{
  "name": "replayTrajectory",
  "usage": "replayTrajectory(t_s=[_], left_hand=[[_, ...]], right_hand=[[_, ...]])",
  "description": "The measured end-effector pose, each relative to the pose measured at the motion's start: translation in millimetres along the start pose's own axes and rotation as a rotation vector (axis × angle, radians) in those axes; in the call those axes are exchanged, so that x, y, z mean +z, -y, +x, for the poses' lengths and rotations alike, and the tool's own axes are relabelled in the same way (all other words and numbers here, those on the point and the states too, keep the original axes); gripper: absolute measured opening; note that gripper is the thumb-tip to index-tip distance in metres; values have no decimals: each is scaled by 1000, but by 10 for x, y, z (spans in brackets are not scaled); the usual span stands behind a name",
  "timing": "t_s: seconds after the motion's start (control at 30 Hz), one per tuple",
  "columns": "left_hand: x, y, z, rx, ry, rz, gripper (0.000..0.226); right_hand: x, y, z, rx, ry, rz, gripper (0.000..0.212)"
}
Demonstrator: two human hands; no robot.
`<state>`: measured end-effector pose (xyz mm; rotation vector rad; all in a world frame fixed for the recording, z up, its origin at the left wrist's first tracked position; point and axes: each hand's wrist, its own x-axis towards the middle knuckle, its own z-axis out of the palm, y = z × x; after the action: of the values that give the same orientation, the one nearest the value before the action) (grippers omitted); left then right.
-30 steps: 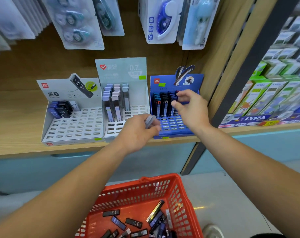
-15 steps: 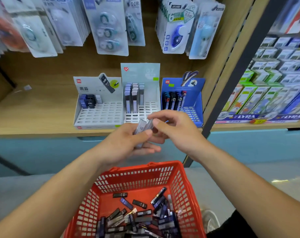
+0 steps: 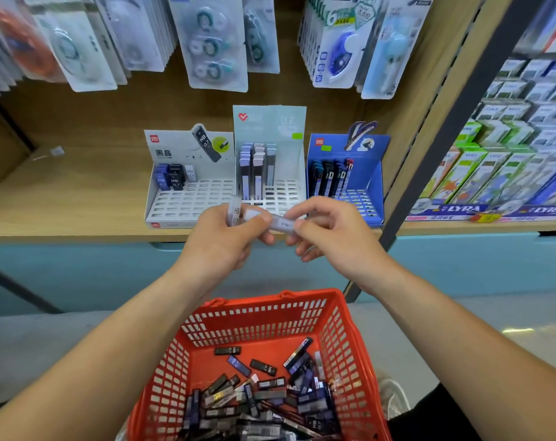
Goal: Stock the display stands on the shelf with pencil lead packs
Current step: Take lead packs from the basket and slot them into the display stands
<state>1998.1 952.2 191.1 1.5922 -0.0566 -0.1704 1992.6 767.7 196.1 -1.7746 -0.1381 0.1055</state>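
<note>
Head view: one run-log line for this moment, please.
left hand: holds upright clear plastic lead pack | right hand: pinches pale lilac plastic lead pack | place: above red plastic basket, before wooden shelf

1. The left forearm [image 3: 127, 329] and right forearm [image 3: 429, 313], both bare, reach forward past the two sides of the red basket [image 3: 260, 316] and converge beyond its far rim.
2. The left hand [image 3: 225, 237], above that rim, curls its fingers round an upright lead pack [image 3: 234, 211].
3. The right hand [image 3: 330, 237], level with it and just right, pinches a second pack [image 3: 281, 223] lying sideways.
4. Their fingertips are close together.
</note>
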Motion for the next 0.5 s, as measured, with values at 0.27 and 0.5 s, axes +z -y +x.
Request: replayTrajectory(t_s=[0.27,0.5], left_hand=[[16,60,190,34,-19,-3,17],[16,102,297,41,-20,44,14]], right_hand=[[36,-74,136,105,76,157,13],[21,-204,265,25,31,173,21]])
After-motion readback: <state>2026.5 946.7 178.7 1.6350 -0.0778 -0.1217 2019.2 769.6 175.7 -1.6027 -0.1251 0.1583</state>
